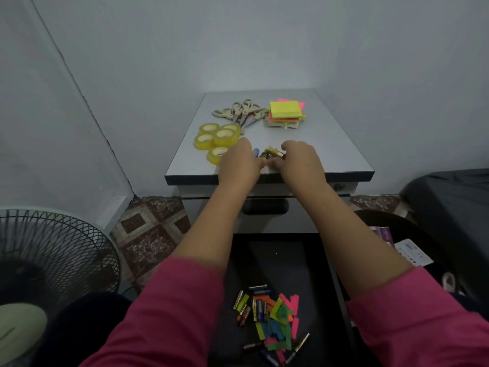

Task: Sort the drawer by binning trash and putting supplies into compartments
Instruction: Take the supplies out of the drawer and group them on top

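Cabinet top smooth, matt laminate; tape rolls glossy yellow plastic; sticky notes matt paper.

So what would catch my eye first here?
Probably the two hands, left hand and right hand, meeting over a few batteries near the cabinet top's front edge. Behind them lie yellow tape rolls, scissors and bright sticky notes. Below, the open drawer holds batteries and coloured paper scraps.

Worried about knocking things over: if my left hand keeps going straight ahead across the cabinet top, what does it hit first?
Probably the tape rolls just beyond the left hand; the scissors lie farther back. Depth is unclear.
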Tool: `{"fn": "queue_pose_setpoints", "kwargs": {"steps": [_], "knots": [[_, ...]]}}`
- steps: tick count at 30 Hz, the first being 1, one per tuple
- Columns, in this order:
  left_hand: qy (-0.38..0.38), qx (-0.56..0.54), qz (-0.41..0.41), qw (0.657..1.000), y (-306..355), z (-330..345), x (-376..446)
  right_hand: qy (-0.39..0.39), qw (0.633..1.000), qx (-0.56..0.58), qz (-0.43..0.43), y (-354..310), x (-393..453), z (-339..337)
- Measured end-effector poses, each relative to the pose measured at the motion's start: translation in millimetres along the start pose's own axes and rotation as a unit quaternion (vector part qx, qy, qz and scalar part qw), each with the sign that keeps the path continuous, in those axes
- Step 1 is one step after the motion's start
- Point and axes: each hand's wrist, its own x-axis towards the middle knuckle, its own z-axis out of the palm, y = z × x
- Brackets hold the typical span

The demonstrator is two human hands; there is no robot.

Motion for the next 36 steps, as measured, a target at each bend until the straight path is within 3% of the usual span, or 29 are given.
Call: {"fn": "queue_pose_setpoints", "kwargs": {"steps": [8,12,14,19,21,26,30,33,36], "knots": [[0.037,-0.095,0.059,0.993,-20,-1,-8,-0.002,0.993,0.063,-0.097,13,-9,3],[0.226,-0.07,0.136,0.962,-31,-8,-4,-0.029,0.978,0.023,-0.203,13,-10,12],[0.273,-0.04,0.145,0.95,-39,-14,8,-0.043,0.965,-0.023,-0.258,11,-6,20],[0.112,0.092,0.134,0.98,-59,-13,43,-0.058,0.969,-0.063,-0.232,4,10,31],[0.083,0.09,0.133,0.984,-63,-9,44,-0.045,0.972,-0.077,-0.219,4,20,37],[0.091,0.036,0.136,0.986,-64,-6,44,-0.023,0.979,-0.075,-0.187,-6,49,49],[0.093,0.027,0.131,0.987,-66,-4,45,-0.049,0.984,-0.034,-0.17,-21,67,55],[0.1,0.03,0.135,0.985,-68,-3,46,-0.051,0.986,0.035,-0.156,-30,67,54],[0.103,0.031,0.139,0.984,-68,-3,46,-0.032,0.978,0.178,-0.108,-32,56,40]]}}
